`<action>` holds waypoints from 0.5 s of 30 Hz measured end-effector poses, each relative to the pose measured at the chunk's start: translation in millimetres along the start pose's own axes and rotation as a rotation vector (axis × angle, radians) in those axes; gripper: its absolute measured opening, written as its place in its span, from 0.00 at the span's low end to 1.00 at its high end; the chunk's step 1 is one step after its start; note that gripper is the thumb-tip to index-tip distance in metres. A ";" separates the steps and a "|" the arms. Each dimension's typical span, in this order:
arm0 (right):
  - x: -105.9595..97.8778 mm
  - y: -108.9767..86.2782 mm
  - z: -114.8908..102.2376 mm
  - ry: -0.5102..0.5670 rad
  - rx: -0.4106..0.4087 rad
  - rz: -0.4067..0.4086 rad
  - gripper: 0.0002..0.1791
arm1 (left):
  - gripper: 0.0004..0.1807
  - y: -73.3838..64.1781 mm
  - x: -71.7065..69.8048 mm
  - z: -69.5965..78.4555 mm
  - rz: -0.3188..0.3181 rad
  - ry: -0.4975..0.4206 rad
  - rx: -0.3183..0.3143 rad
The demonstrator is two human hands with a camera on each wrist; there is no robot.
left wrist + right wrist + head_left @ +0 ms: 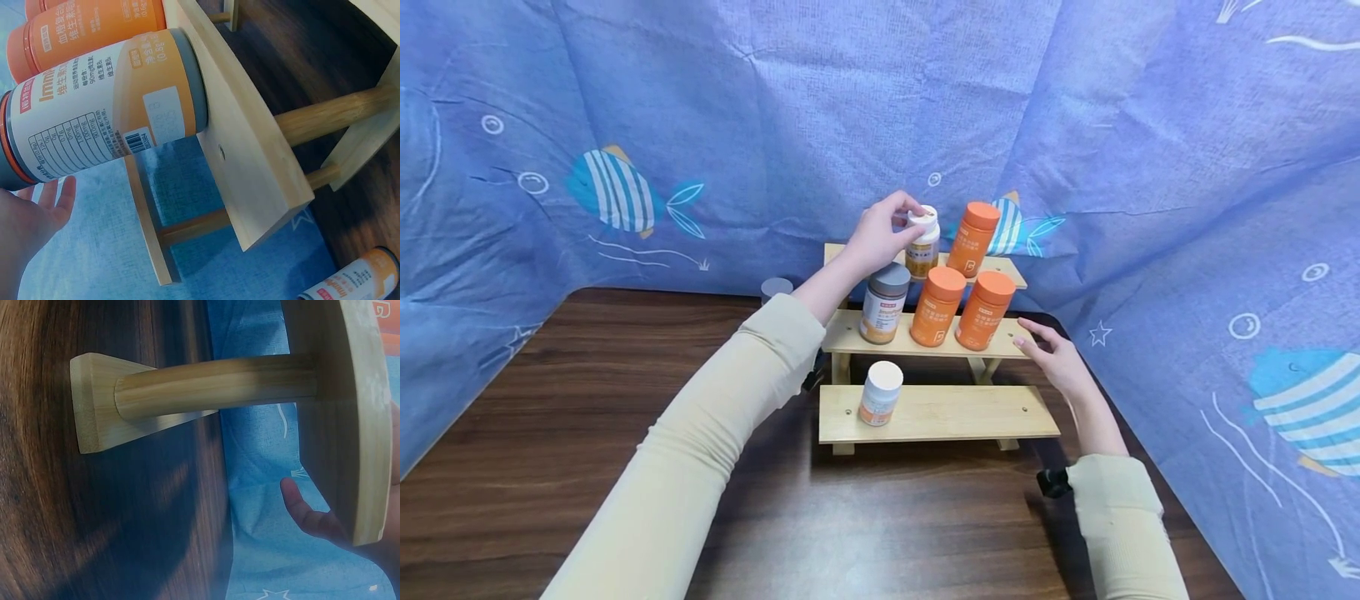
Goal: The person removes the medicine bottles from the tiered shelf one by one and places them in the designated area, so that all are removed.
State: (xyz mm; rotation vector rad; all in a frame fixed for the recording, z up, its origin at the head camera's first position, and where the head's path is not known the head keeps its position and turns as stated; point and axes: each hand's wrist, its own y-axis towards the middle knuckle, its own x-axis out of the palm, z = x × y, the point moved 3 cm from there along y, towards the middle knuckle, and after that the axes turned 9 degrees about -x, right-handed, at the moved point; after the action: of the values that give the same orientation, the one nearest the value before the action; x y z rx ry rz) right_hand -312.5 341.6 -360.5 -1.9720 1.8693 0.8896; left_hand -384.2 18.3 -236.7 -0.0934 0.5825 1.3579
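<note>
On the top step of the wooden tiered rack, my left hand pinches a white bottle with a gold label near its white cap. In the left wrist view, a grey-lidded white supplement jar partly hides that hand, and the pinched bottle is out of sight. My right hand is at the middle step's right end, thumb and fingers apart, holding no bottle. The step's board covers much of it in the right wrist view; contact with the board is unclear.
Two orange jars stand on the middle step beside the grey-lidded one. Another orange jar is on the top step. A small white bottle stands on the bottom step. A further jar stands on the dark table, partly behind my left arm.
</note>
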 end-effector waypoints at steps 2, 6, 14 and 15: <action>0.5 -2.1 -7.5 0.006 -0.001 -0.001 0.32 | 0.12 -0.4 -0.3 -1.7 0.013 -0.005 0.004; 2.1 -8.1 -24.0 0.002 -0.003 -0.003 0.31 | 0.13 -1.4 -1.8 -4.1 0.053 -0.004 0.021; 2.4 -12.7 -33.3 0.003 -0.007 -0.003 0.31 | 0.13 -6.3 -7.3 -1.0 0.100 -0.041 0.034; 2.3 -12.4 -33.0 0.002 -0.008 -0.003 0.31 | 0.13 -7.0 -8.2 -0.4 0.100 -0.046 0.034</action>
State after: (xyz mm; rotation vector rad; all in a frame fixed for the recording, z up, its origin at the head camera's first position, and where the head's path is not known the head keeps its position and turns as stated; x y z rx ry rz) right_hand -292.6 321.8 -339.0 -1.9809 1.8664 0.8959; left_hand -378.5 9.3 -235.2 -0.0055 0.5777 1.4425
